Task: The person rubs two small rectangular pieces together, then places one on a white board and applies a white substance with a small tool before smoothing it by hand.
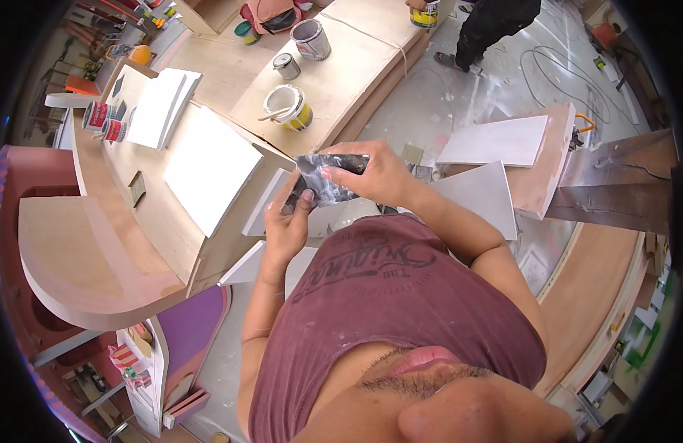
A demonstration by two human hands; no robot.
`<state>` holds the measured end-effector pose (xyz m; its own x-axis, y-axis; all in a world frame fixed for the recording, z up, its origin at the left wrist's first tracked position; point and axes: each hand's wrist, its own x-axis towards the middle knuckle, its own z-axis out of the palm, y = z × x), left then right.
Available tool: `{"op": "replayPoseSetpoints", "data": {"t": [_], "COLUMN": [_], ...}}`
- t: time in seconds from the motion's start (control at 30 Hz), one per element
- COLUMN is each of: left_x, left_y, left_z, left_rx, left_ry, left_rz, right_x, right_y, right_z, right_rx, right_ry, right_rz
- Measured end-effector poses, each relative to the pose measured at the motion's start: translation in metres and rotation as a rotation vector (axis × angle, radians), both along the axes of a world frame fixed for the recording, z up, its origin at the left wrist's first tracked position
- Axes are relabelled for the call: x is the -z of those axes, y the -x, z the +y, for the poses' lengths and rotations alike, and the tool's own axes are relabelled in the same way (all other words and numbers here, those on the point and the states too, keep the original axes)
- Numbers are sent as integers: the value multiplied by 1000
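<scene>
In front of my chest, both hands grip a dark sheet of sandpaper [331, 193] smeared with white dust. My left hand [285, 232] pinches its left part, thumb on top. Across the right part, my right hand [382, 176] has its thumb laid over the face, its fingers behind and partly hidden. The sheet looks bent or folded toward the left hand. Just left of my hands, a white panel [211, 171] lies on the wooden bench top.
Red-labelled cans [98, 116] stand at the bench's far left, near stacked white panels [164, 109]. A yellow-labelled bucket [300, 117] stands ahead. More panels [496, 140] lie to the right. A person [496, 29] stands far off, near a cable [555, 52] on the floor.
</scene>
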<state>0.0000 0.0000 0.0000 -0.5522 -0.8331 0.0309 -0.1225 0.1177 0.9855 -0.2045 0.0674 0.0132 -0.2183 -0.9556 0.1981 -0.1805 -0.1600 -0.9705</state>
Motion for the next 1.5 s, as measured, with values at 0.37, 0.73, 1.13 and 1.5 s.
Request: {"op": "replayPoseSetpoints", "data": {"t": [0.37,0.73,1.13,1.5], "left_x": [30,22,23,-2], "left_y": [18,29,24,28], "left_z": [-8,-4,-18,-1], "left_rx": [191,70,-26,-78], "left_ry": [-828,-752,-407,48], "left_rz": [771,608,413,228], "right_x": [19,29,27,3], "right_y": [14,-12,-8,-3], "right_z": [-8,-12,-10,-21], "right_rx": [-69,121,207,254], "right_ry": [-135,-95,-154,-84], "right_rz": [-886,-810,-683,-299]}}
